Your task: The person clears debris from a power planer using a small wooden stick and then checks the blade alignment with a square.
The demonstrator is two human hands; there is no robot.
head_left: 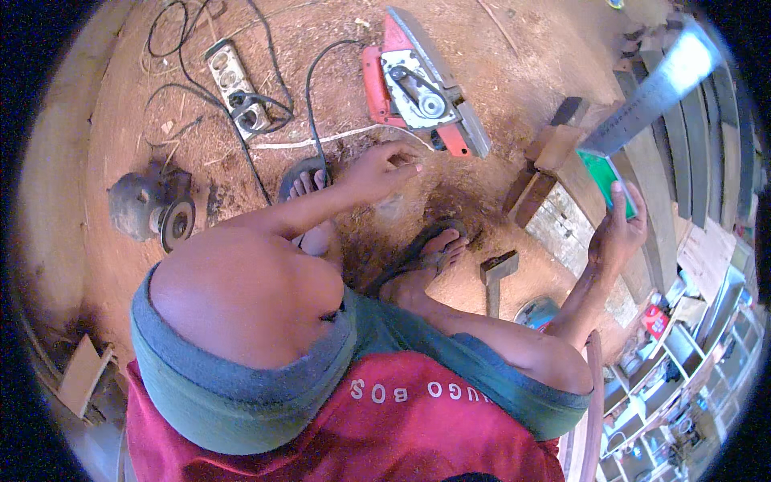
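In my right hand point(622, 225) is a try square point(598, 173), gripped by its green stock. Its broad metal blade slants up to the right, catching bright light near the end. My left hand point(381, 170) hovers over the dusty floor with fingers loosely curled, a gap between thumb and forefinger, and nothing visible in it. Just beyond it lies a red electric planer point(422, 92) on its side, its belt and pulleys exposed. A thin pale cord point(321, 141) runs behind my left hand toward the planer.
A power strip point(234, 80) with black cables lies at upper left. An angle grinder point(152, 209) rests at left. Wooden boards point(675, 136) line the right side. A hammer-like tool point(496, 277) stands near my right foot. Crowded shelves point(675, 353) fill the lower right.
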